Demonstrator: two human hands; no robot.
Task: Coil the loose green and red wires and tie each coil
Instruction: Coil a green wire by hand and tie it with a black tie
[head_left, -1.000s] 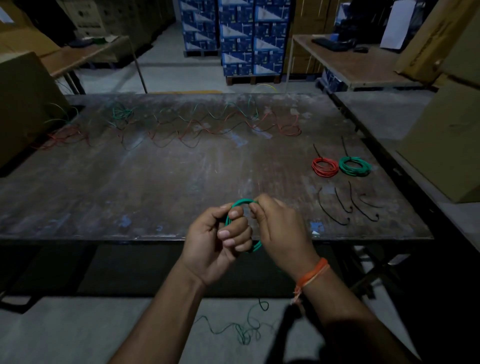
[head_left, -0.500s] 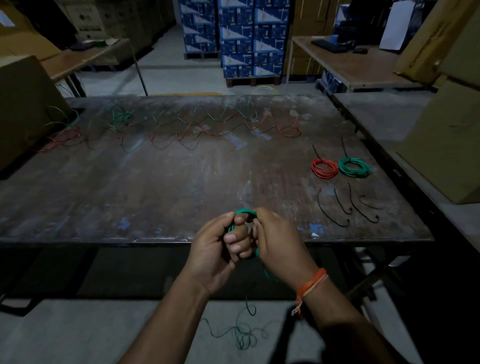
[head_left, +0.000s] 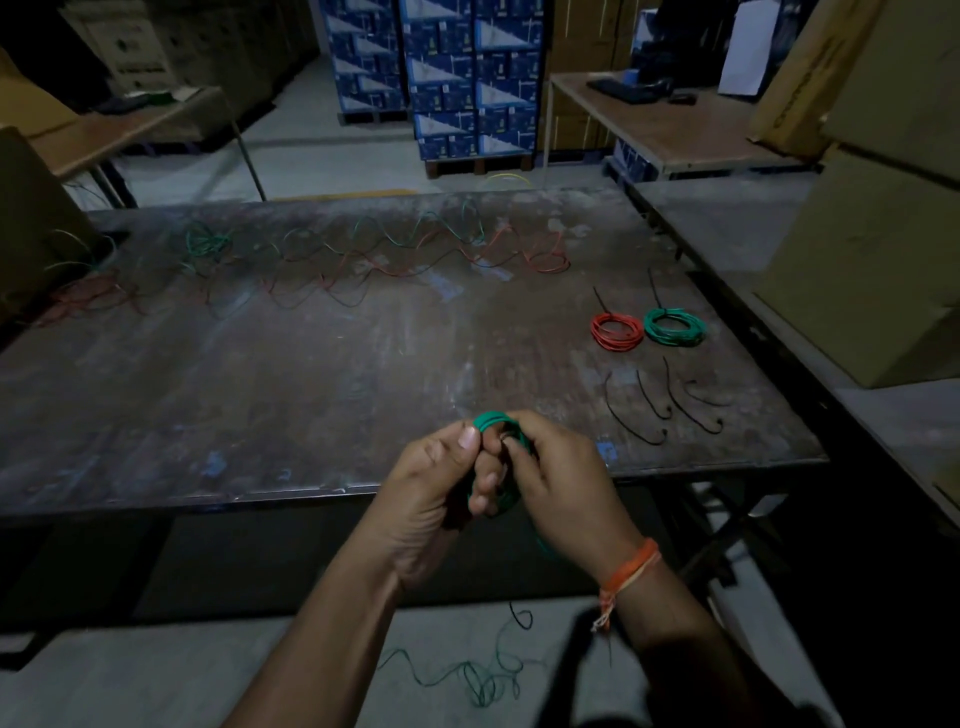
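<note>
A small green wire coil (head_left: 493, 420) is held just in front of the table's near edge. My left hand (head_left: 441, 483) grips it with thumb and curled fingers. My right hand (head_left: 561, 478) pinches the coil's right side. The green wire's loose tail (head_left: 478, 675) hangs down and lies tangled on the floor. A tied red coil (head_left: 616, 332) and a tied green coil (head_left: 674, 326) lie side by side on the table at the right. Loose green and red wires (head_left: 395, 260) snake across the table's far side.
Several black ties (head_left: 665, 405) lie on the worn table (head_left: 260, 395) near its right front corner. Cardboard boxes (head_left: 872, 260) stand to the right and a box at the far left. Stacked blue cartons (head_left: 457, 78) and other tables are behind.
The hands have drawn together on the coil and turned it; the floor tail has shortened and shifted a little as wire is wound on.
</note>
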